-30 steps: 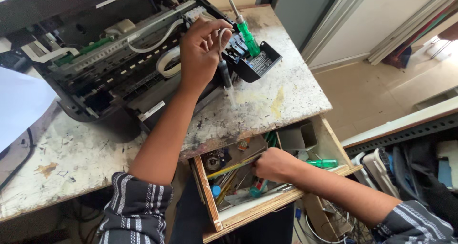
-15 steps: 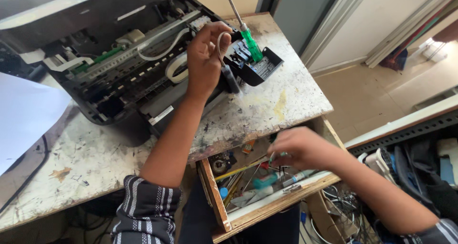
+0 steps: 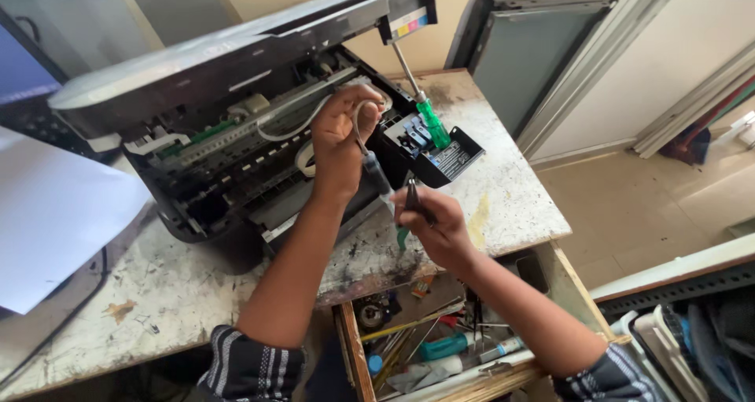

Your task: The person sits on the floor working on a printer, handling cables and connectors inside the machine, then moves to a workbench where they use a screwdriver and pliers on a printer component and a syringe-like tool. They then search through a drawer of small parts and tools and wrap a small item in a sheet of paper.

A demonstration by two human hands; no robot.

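Over opened printer (image 3: 236,127), left hand (image 3: 342,138) pinching syringe (image 3: 377,174), right hand (image 3: 432,221) gripping pliers (image 3: 411,193) just beside.

A single head-worn view looks steeply down, close in, over the speckled stone worktop (image 3: 197,292) (no second view shares it) toward the opened black printer (image 3: 236,127).

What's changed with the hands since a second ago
The right hand left the open drawer and rose to the bench edge, now holding a small dark tool. The left hand stayed at the opened printer, gripping the thin tubing.
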